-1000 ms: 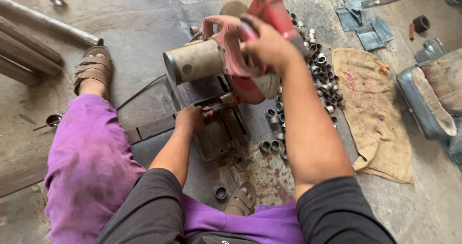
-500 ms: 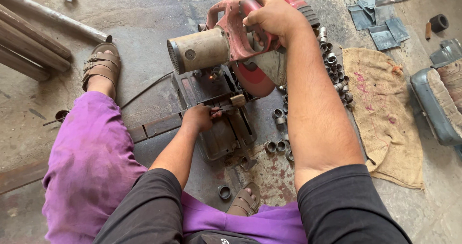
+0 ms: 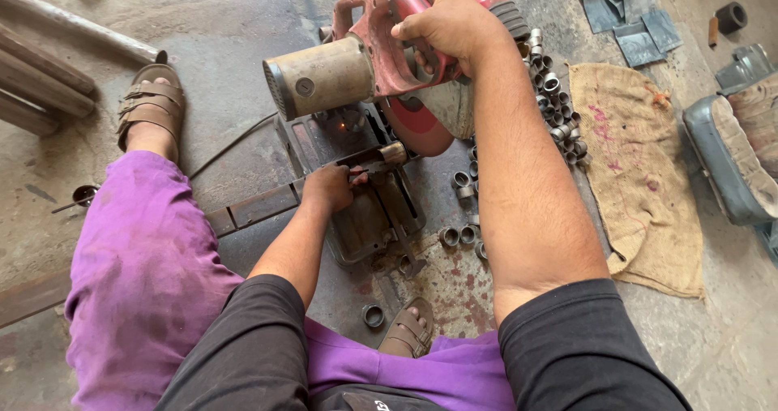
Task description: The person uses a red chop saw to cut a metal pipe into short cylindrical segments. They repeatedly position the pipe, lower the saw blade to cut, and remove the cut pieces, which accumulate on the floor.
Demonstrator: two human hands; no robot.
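Note:
A red chop saw (image 3: pixel 381 50) with a grey motor drum stands on its dark metal base (image 3: pixel 365 208) on the floor between my legs. My right hand (image 3: pixel 450 22) grips the saw's red handle from above. My left hand (image 3: pixel 328 188) presses on a metal pipe (image 3: pixel 381 156) lying across the base by the vise, just below the blade guard (image 3: pixel 417 123). The blade itself is mostly hidden behind the guard.
Several short cut pipe rings (image 3: pixel 462 234) lie to the right of the base and in a heap (image 3: pixel 555 103) by a burlap sack (image 3: pixel 636 176). Long bars (image 3: pixel 77 26) lie at the far left. A flat steel strip (image 3: pixel 251 204) runs left of the base. My sandalled feet (image 3: pixel 150 107) flank the saw.
The view has shifted so the saw sits lower and nearer. The saw head has tipped down toward the pipe. My left hand has stayed on the pipe.

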